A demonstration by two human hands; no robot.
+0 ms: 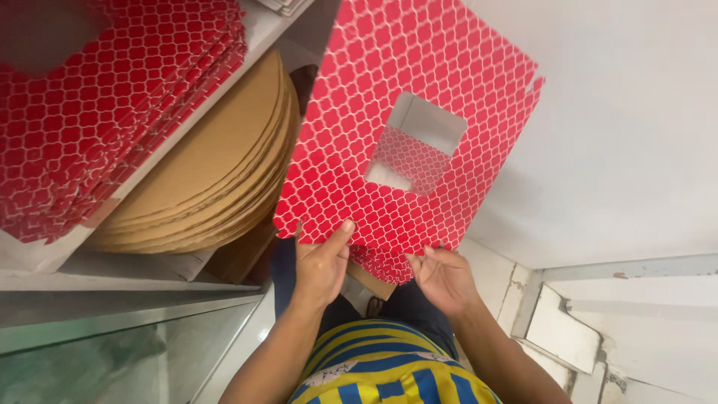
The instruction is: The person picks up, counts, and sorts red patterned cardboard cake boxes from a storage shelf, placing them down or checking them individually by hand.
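White wall and shelf (149,161): both hands, left (320,262) and right (443,278), pinch the flat red lattice-print window box blank (389,97) by its lower edge, beside stacked cardboard rounds (217,164); the shallow grip risks buckling.

A single head-worn camera looks steeply down the person's front, close over both hands (381,273) and the red patterned sheet (404,127), with shelves (149,280) on the left and floor at lower right.
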